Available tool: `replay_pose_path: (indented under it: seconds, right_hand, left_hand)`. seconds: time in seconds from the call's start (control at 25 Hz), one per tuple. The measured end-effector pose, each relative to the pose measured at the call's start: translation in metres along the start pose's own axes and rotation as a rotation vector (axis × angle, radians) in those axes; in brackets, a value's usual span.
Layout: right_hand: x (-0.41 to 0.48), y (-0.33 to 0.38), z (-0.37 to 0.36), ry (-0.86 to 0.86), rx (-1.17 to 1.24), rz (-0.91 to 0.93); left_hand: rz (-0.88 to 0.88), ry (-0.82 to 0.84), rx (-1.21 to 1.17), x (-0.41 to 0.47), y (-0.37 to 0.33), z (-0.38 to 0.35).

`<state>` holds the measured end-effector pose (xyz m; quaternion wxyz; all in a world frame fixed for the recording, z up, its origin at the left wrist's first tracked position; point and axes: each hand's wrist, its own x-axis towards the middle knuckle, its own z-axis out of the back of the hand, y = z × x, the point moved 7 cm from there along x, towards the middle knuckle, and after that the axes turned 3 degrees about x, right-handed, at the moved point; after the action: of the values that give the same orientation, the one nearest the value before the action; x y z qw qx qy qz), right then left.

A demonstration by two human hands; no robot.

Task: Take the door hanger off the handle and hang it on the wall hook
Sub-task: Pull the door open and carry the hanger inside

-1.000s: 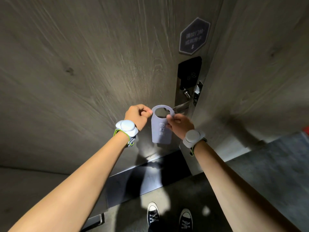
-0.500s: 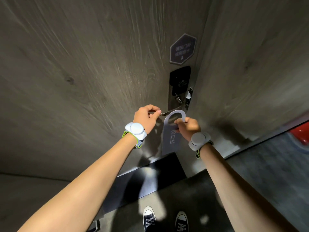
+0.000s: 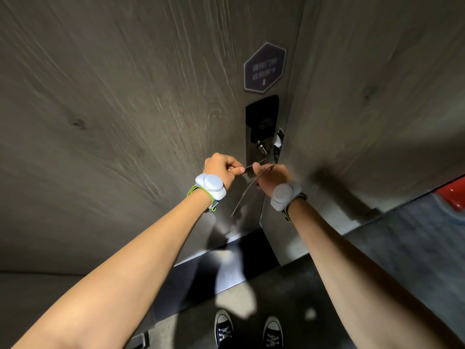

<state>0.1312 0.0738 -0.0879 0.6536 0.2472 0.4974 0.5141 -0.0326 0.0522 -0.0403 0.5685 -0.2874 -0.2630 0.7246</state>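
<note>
Two bare arms reach up and forward toward a wood-grain door (image 3: 113, 109), each wrist carrying a pale band. On the left, the left hand (image 3: 221, 170) is curled with the knuckles up, thumb and forefinger pinched together at the free tip of the metal door handle (image 3: 255, 165); the pinch seems to close on the handle tip or on the edge of the hanger there, and which of the two I cannot tell. Between the hands, the door hanger (image 3: 245, 195) shows almost edge-on, a thin pale strip slanting down and to the left from the handle, with its looped top hidden at the lever. Turned this way, it looks set to slide along the lever and off its end. To the right, the right hand (image 3: 270, 176) is closed on the upper part of the hanger just below the handle, wrist bent back, fingers wrapped and largely hidden behind the card. Whether the loop is around the lever or already off it cannot be made out. Above sit the black card reader (image 3: 263, 117) and a hexagonal sign (image 3: 264, 68). No wall hook is in view.
</note>
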Motion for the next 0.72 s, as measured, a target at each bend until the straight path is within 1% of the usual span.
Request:
replay_pose_path:
  seconds: [0.08,0.16,0.24,0.36,0.48,0.56,0.72]
  right_hand:
    - [0.002,0.000,-0.002,0.006,-0.100,-0.031]
    - [0.001,0.006,-0.001,0.003,-0.246,0.044]
    - [0.003,0.009,-0.003,0.041,-0.359,0.095]
    - [0.011,0.010,-0.006,0.078,-0.479,0.125]
    - [0.013,0.010,-0.004,0.066,-0.470,0.130]
    - [0.014,0.009,-0.003,0.042,-0.451,0.138]
    - [0.016,0.009,-0.004,0.045,-0.453,0.125]
  left_hand:
    - [0.012,-0.008,-0.022,0.002,0.004,-0.001]
    - [0.020,-0.010,-0.029,0.006,0.008,-0.003]
    - [0.023,-0.009,-0.036,0.008,0.012,-0.006]
    - [0.041,-0.013,-0.054,0.007,0.019,-0.012]
    - [0.046,-0.016,-0.102,0.007,0.025,-0.016]
    - [0.045,-0.024,-0.108,0.009,0.028,-0.015]
    - [0.046,-0.035,-0.104,0.010,0.030,-0.016]
